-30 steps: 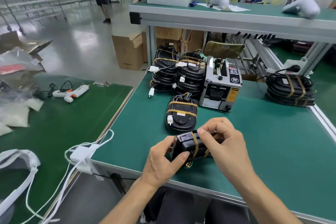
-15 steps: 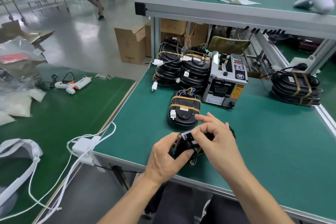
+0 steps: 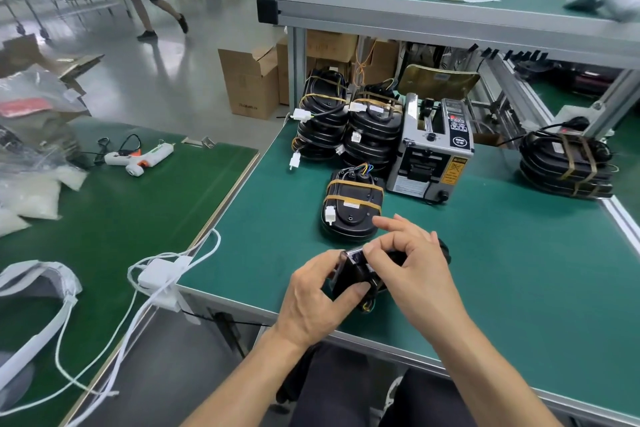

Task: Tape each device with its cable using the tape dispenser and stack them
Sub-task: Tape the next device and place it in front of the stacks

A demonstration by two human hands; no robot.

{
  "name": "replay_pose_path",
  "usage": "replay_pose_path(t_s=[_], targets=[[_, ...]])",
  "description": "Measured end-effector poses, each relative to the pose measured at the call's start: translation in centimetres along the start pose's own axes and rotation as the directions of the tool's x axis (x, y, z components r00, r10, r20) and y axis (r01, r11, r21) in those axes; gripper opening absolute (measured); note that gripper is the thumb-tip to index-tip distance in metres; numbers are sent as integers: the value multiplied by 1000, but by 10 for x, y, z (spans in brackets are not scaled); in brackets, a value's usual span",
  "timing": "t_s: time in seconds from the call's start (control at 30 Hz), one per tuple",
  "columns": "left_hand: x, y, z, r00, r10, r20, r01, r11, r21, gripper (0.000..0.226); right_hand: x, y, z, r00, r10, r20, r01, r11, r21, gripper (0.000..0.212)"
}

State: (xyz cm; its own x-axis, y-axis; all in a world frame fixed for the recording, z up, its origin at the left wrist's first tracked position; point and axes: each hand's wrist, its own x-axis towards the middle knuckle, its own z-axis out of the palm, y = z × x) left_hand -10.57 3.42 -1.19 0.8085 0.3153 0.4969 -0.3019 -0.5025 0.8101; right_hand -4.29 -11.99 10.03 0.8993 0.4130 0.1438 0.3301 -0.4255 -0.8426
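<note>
Device (image 3: 356, 274) sits low centre of frame, held just above the near edge of the green bench (image 3: 502, 270), between both hands. Left hand (image 3: 311, 298) grips its left end, thumb curled onto the near face. Right hand (image 3: 412, 270) is over the top, thumb and forefinger pinching at the upper edge, other fingers loosely spread; whether tape is under that pinch, can't tell. Long axis looks roughly left-right, tilted; mostly hidden by the hands. Black housing, coloured wires poking out underneath.

Likely stack target: the taped device (image 3: 351, 206) lying flat just above the hands, right hand nearer. Tape dispenser (image 3: 431, 149) is further up and right of it.
</note>
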Motion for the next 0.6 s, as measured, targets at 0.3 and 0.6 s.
replay_pose_path(t_s=[0.3, 0.6], targets=[[1, 1, 0, 1000, 5, 4, -5, 1000, -11, 39, 0, 1, 4, 999, -27, -21, 25, 998, -63, 22], [1, -2, 1, 1000, 11, 12, -11, 1000, -26, 36, -1, 1, 3, 999, -47, -16, 45, 994, -98, 19]])
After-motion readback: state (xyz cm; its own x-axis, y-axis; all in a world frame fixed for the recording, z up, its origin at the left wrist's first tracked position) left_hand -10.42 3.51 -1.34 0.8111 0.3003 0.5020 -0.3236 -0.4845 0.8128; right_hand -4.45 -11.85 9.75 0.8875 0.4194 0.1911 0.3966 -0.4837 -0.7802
